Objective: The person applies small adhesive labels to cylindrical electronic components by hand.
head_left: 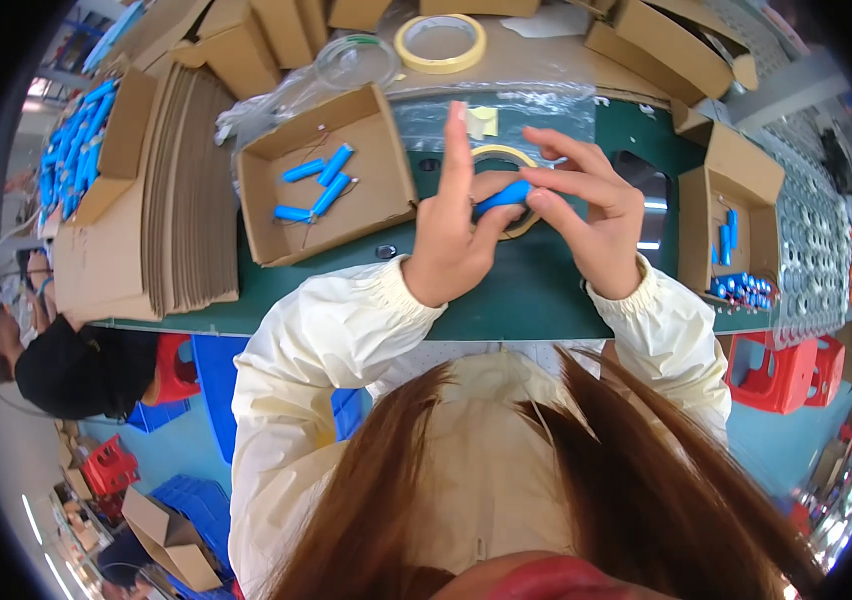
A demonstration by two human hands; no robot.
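Note:
Between my two hands, above the green tabletop, is a blue cylindrical battery cell (503, 198). My left hand (453, 230) pinches one end of it between thumb and bent fingers, its index finger pointing up. The thumb and index finger of my right hand (596, 210) grip the other end, with the remaining fingers spread. Behind the cell, a roll of yellow tape (498, 154) lies partly hidden by my hands. Left of my hands, an open cardboard box (379, 130) contains several blue cells with thin wires.
A cardboard stack (181, 190) and a box heaped with blue cells (76, 140) stand at left. At right are a smaller box (746, 165) with cells, a clear moulded tray (811, 240) and a dark phone-like slab (651, 200). A larger tape roll (440, 45) lies far back.

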